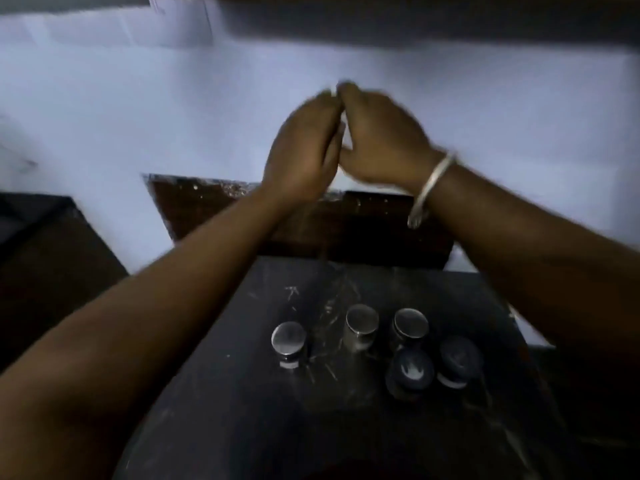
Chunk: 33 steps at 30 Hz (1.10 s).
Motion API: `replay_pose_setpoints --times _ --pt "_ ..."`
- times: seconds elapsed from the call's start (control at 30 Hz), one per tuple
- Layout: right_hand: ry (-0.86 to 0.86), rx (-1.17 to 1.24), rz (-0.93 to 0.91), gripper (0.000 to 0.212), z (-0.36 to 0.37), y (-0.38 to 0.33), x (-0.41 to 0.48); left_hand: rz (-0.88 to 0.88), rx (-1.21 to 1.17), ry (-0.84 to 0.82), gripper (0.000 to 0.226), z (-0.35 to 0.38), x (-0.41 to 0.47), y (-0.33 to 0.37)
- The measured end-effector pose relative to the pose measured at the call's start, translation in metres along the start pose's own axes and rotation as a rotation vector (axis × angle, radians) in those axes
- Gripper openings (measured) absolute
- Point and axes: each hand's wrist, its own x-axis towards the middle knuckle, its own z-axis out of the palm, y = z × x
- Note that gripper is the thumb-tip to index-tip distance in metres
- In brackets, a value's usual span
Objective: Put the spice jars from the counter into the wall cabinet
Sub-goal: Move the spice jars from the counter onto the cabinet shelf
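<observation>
Several spice jars stand on the dark counter: three with shiny metal lids and two with dark lids. Both my hands are raised well above and beyond the jars, in front of the pale wall. My left hand and my right hand are pressed palm to palm with fingers straight, holding nothing. A metal bangle sits on my right wrist. The view is blurred.
A dark brown backsplash slab stands behind the counter against the pale wall. A dark edge, maybe the wall cabinet's underside, runs along the top. Another dark surface lies at the left.
</observation>
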Motion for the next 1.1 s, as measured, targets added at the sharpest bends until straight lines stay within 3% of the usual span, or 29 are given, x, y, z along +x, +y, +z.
replay_pose_setpoints --times 0.13,0.27,0.33,0.43,0.5,0.7,0.8,0.9,1.0,1.1 --pt "-0.132 0.229 0.035 0.042 0.086 -0.025 -0.088 -0.122 -0.111 -0.108 0.038 0.022 -0.125 -0.002" --pt "-0.464 0.348 0.096 0.055 0.180 -0.031 -0.148 -0.355 -0.199 -0.315 0.039 0.053 -0.238 -0.027" --pt "-0.644 0.440 0.137 0.053 0.221 -0.035 -0.170 -0.532 -0.133 -0.470 0.055 0.070 -0.283 -0.044" --pt "-0.820 0.452 0.202 0.068 0.263 -0.036 -0.189 -0.806 0.031 -0.880 0.099 0.092 -0.323 -0.063" --pt "-0.887 0.446 0.204 0.075 0.281 -0.039 -0.195 -0.913 -0.023 -0.996 0.114 0.102 -0.332 -0.068" --pt "-0.924 0.473 0.236 0.044 0.291 -0.023 -0.196 -0.926 -0.237 -0.720 0.088 0.117 -0.318 -0.066" --pt "-0.770 0.635 0.281 0.072 0.258 -0.006 -0.187 -0.965 -0.511 -0.458 0.052 0.106 -0.298 -0.055" --pt "-0.526 0.894 0.315 0.081 0.198 -0.002 -0.169 -0.947 -0.763 -0.254 0.030 0.077 -0.247 -0.038" --pt "-0.355 1.217 0.257 0.076 0.136 -0.006 -0.150 -0.822 -0.884 -0.148 0.044 0.043 -0.178 -0.011" --pt "-0.202 1.282 0.159 0.081 0.077 -0.013 -0.137 -0.689 -0.922 -0.051 0.070 0.011 -0.116 0.018"
